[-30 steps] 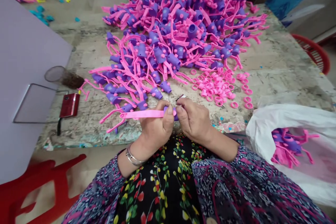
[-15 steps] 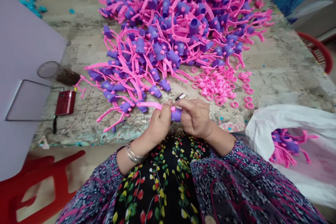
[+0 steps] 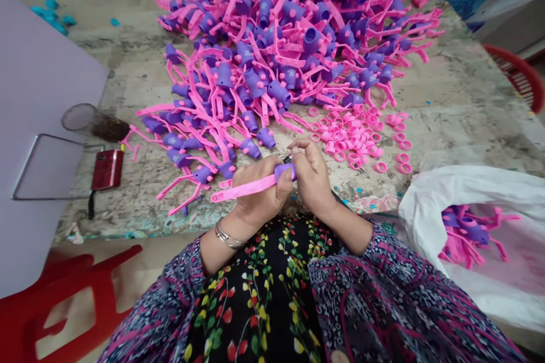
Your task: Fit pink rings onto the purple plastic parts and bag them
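My left hand is closed round a purple cup-shaped piece, whose pink arm points left across the fingers. Another pink end shows behind that hand. At the piece's right end is my right hand, its fingers bent. A small dark and shiny metal tool shows between its fingertips, partly hidden. Past my hands lies a large pile of purple and pink pieces. Many loose pink rings are heaped to the right of it.
A white bag with similar pieces sits at the right. On the left are a clear cup, a dark red box, a metal wire frame and a pale panel. Red chairs stand beside the worn table.
The held piece has turned, its pink arm now lower and nearer me. My left hand has rolled over with it. The metal tool sits lower, closer to the purple part.
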Demonstrator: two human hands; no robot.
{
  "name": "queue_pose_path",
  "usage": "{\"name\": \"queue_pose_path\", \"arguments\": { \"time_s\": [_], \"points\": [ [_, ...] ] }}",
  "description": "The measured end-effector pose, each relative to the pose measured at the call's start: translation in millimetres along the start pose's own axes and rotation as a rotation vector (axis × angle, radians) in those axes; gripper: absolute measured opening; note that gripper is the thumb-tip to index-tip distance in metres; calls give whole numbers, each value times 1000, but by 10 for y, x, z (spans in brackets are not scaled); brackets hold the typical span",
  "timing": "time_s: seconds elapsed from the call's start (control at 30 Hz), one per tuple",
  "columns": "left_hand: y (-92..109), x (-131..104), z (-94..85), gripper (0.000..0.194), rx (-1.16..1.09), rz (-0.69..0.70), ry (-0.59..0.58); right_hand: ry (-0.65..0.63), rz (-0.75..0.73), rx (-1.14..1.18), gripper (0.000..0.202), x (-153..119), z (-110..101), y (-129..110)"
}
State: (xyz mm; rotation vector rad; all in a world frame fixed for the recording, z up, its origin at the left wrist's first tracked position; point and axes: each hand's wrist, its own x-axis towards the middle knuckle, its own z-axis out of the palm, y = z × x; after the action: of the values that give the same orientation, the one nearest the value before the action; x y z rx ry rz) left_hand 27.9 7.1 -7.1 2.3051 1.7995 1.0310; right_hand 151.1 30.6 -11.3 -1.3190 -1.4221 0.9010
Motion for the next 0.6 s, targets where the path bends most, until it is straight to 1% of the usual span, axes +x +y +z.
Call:
{"name": "queue_pose_path", "arguments": {
  "time_s": [0.07, 0.2, 0.33, 0.47, 0.6],
  "points": [
    [-21, -2, 59, 42, -104, -31, 24, 11, -74, 6, 16, 17, 2, 20],
    [-27, -13, 157, 42, -402, -147, 38, 20, -272, -116, 21, 19, -46, 37],
    [-18, -22, 198, 43, -508, -232, 31, 6, -386, -149, 22, 27, -88, 51],
    [-23, -26, 232, 42, -572, -283, 14, -29, -428, -202, 23, 36, -106, 74],
    [-11, -9, 254, 38, -620, -411, -41, -63, -421, -271, 24, 33, -123, 86]
  ]
}}
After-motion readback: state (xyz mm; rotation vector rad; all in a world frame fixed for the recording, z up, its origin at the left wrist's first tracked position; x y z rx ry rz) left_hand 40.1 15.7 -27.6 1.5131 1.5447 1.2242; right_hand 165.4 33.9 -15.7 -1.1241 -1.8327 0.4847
